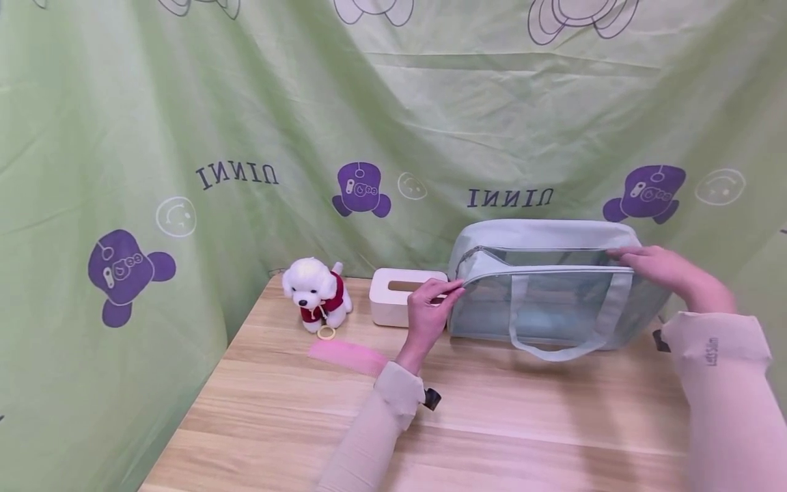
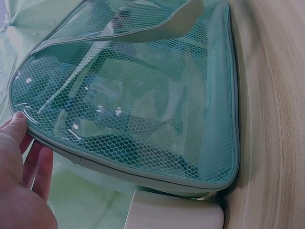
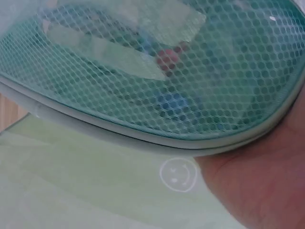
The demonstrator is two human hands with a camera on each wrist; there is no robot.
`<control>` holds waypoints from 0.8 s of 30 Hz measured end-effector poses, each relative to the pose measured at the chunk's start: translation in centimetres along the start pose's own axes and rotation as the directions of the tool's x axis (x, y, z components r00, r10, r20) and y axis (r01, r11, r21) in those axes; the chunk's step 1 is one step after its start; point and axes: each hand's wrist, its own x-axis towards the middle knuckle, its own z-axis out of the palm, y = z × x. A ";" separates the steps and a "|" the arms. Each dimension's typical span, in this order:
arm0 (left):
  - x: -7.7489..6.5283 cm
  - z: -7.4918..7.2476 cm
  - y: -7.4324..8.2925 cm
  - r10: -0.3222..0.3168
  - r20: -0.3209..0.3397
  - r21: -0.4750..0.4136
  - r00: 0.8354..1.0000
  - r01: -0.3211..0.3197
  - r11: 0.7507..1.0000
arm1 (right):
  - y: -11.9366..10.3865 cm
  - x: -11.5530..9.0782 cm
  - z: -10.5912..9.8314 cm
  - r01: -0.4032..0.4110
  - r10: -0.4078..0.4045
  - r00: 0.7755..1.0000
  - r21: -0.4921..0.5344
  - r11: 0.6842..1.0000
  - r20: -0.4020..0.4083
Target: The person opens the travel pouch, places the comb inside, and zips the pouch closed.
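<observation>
A pale green mesh-sided bag (image 1: 553, 307) stands upright at the back right of the table, its top zip parted and a strap handle hanging down its front. At its upper left edge my left hand (image 1: 427, 311) pinches the rim between thumb and fingers. In the left wrist view the left hand (image 2: 24, 171) shows thumb and fingers on either side of that piped edge. My right hand (image 1: 670, 270) grips the bag's top right corner, fingers reaching over the opening; the thumb is hidden. The right wrist view has the right hand (image 3: 262, 186) against the bag's rounded corner.
Left of the bag stands a white tissue box (image 1: 384, 307). Farther left are a white toy dog (image 1: 310, 283) in a red top, a yellow ring (image 1: 326, 333) and a pink strip (image 1: 347, 357) on the wooden table (image 1: 277, 424). A green curtain (image 1: 277, 102) hangs behind.
</observation>
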 end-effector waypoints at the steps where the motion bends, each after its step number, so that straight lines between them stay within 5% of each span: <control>1: 0.0 0.0 -0.4 0.000 0.000 0.005 1.000 0.000 1.000 | 0.2 0.1 0.1 0.012 -0.012 1.000 0.016 1.000 -0.009; 5: 0.0 -0.3 -1.3 0.024 0.035 0.039 0.999 -0.026 0.999 | 0.5 0.3 0.7 0.043 -0.037 0.997 0.093 0.995 -0.061; 10: 0.2 -2.5 -1.3 0.037 0.216 0.158 0.976 -0.072 0.985 | 1.0 0.3 1.2 0.083 -0.062 0.992 0.191 0.978 -0.113; 15: 0.1 -6.5 -0.8 -0.004 0.349 0.241 0.937 -0.086 0.967 | 1.2 0.2 1.4 0.120 -0.084 0.987 0.274 0.954 -0.140; 24: -1.5 -16.1 -1.1 -0.106 0.356 0.378 0.928 -0.039 0.925 | 1.2 0.0 1.7 0.112 -0.079 0.989 0.278 0.954 -0.127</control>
